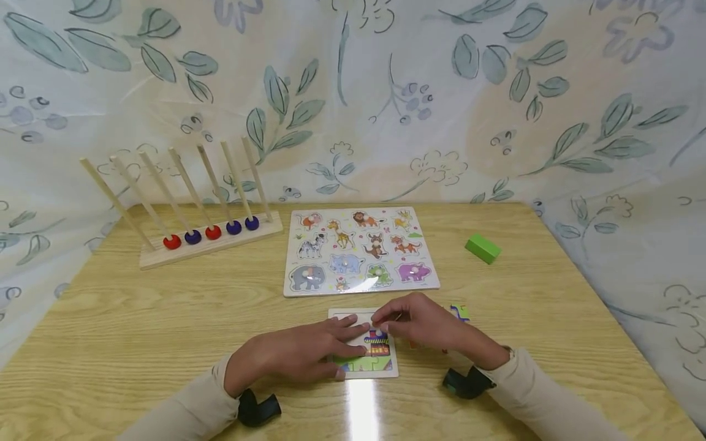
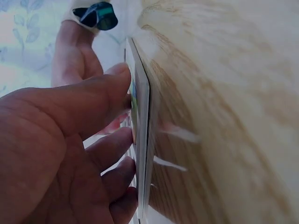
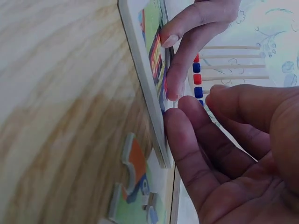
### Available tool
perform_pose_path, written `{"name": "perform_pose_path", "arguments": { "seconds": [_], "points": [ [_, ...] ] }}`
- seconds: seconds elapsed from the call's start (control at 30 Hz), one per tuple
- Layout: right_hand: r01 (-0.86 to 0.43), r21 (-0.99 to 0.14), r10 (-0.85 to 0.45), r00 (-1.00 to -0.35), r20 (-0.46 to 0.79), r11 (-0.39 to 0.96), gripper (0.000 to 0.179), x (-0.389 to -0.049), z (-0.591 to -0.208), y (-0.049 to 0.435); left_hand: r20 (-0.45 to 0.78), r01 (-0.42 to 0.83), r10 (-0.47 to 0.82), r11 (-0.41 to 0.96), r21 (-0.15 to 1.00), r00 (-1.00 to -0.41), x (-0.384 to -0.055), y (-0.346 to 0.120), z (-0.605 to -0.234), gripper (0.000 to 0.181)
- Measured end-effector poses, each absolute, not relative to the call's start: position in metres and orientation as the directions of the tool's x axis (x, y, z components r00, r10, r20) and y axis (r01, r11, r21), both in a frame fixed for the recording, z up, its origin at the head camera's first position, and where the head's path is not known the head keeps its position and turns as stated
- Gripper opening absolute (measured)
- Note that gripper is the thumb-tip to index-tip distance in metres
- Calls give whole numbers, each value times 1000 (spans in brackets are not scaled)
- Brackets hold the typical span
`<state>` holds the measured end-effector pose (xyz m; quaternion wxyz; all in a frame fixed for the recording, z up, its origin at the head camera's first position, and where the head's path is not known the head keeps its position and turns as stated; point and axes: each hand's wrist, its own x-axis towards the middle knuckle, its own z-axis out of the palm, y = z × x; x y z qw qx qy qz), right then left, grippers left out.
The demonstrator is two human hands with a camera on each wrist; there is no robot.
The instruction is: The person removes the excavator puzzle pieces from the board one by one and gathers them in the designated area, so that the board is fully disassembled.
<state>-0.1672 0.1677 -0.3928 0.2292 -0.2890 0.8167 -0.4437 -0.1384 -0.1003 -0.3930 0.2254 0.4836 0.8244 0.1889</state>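
A small square jigsaw board [image 1: 394,366] lies on the table, with a train picture [image 1: 378,350] over green ground partly filled in. My left hand [image 1: 300,354] rests over its left side, fingers spread across the surface. In the left wrist view, that hand's thumb [image 2: 110,93] lies on the board's face near the edge. My right hand [image 1: 429,321] bends over the upper right of the board, fingertips touching or very close to it. Nothing shows between its thumb and fingers in the right wrist view. Loose jigsaw pieces [image 3: 136,163] lie beside the board, partly hidden under the right hand.
Behind the jigsaw lies an animal peg puzzle board [image 1: 380,251]. A wooden rack [image 1: 220,241] with upright rods and red and blue beads stands at the back left. To the right sits a green block [image 1: 483,248]. A floral cloth [image 1: 353,122] hangs behind the table.
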Motion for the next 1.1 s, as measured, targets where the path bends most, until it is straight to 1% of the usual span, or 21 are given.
{"name": "perform_pose_path", "arguments": {
  "seconds": [0.17, 0.4, 0.73, 0.97, 1.1],
  "points": [
    [-257, -860, -673, -729, -127, 441, 19, -168, -391, 168, -184, 713, 883, 458, 531, -431, -138, -98, -392, 46],
    [-250, -858, -661, -739, -131, 450, 18, -166, -391, 167, -210, 695, 868, 488, 529, -450, -137, -97, -391, 46],
    [-255, -875, -651, -754, -86, 412, 16, -166, -398, 166, -192, 698, 863, 493, 519, -467, -136, -97, -391, 45],
    [-266, -874, -656, -751, -77, 407, 16, -165, -396, 166, -178, 698, 862, 493, 519, -475, -138, -96, -394, 44],
    [-251, -883, -666, -741, -89, 397, 17, -167, -396, 166, -180, 700, 862, 494, 515, -474, -138, -96, -394, 44]
  ]
}}
